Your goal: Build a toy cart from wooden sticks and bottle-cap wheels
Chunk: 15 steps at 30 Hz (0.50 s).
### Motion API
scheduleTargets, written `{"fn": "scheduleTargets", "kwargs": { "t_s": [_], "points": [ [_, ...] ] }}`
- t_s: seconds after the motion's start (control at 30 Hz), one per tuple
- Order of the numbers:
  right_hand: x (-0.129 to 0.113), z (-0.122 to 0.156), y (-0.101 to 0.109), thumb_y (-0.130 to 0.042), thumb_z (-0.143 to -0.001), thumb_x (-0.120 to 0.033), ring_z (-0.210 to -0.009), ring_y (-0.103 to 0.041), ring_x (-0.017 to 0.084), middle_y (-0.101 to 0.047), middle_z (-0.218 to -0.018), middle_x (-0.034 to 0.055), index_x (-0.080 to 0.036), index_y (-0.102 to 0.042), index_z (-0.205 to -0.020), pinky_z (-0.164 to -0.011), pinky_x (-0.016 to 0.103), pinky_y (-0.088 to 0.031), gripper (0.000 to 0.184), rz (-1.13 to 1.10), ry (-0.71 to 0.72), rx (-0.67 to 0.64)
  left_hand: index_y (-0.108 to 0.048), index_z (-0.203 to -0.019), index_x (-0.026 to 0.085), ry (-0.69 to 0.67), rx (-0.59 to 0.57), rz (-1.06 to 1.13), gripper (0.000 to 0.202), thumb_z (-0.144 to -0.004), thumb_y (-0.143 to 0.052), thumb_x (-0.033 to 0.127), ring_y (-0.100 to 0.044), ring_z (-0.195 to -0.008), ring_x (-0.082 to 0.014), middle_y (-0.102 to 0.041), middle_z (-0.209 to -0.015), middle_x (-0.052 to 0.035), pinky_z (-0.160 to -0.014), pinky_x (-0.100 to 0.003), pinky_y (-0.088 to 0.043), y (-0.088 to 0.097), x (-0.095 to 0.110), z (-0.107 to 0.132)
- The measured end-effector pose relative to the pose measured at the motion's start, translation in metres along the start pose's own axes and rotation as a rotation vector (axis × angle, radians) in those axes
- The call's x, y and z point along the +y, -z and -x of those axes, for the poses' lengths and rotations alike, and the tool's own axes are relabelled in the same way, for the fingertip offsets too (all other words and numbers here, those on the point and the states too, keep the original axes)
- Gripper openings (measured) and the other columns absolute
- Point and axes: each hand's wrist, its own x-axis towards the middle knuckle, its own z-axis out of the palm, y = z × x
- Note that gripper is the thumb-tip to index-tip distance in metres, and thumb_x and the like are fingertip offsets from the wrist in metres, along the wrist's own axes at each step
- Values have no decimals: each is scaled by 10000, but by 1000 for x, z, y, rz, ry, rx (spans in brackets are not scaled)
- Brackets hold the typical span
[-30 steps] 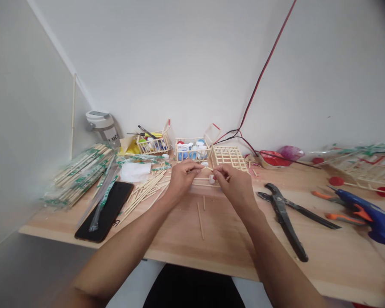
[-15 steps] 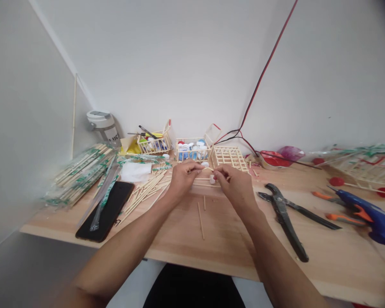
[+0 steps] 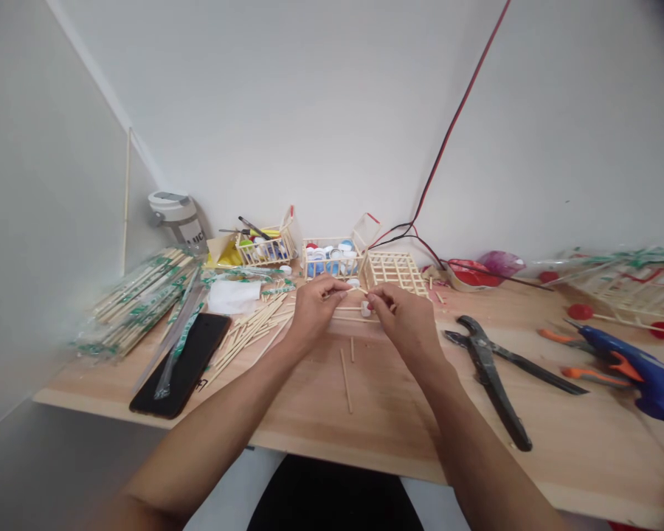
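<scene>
My left hand (image 3: 315, 306) and my right hand (image 3: 403, 318) meet over the middle of the wooden table (image 3: 398, 420), both pinched on a thin wooden stick (image 3: 357, 290) held between them. A small white piece (image 3: 366, 310) lies just under my right fingertips. Two loose sticks (image 3: 346, 377) lie on the table in front of my hands. A heap of bare sticks (image 3: 249, 328) lies to the left of my left hand.
Black shears (image 3: 490, 372) lie to the right, with a blue glue gun (image 3: 639, 369) beyond. A black phone (image 3: 182, 365) and wrapped stick packs (image 3: 138, 299) lie at the left. Stick-built baskets (image 3: 332, 259) and an empty stick crate (image 3: 394, 271) stand by the wall. Red and black wires (image 3: 448, 140) hang down.
</scene>
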Motion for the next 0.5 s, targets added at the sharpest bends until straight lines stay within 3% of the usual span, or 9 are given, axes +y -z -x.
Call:
{"fn": "scheduleTargets", "kwargs": {
  "t_s": [0.5],
  "points": [
    [0,0,0,-543,-853,-281,-624,-575,138,-687,-691,-4,-207,-664,-731,-634,254,-362,188,-12,3,2,-739,-824,189,-2,3,-9,175,-784,-621,66,-618,-796,-155,-710,-836,-30,-764,-284,-477,1,2,0]
  ]
}}
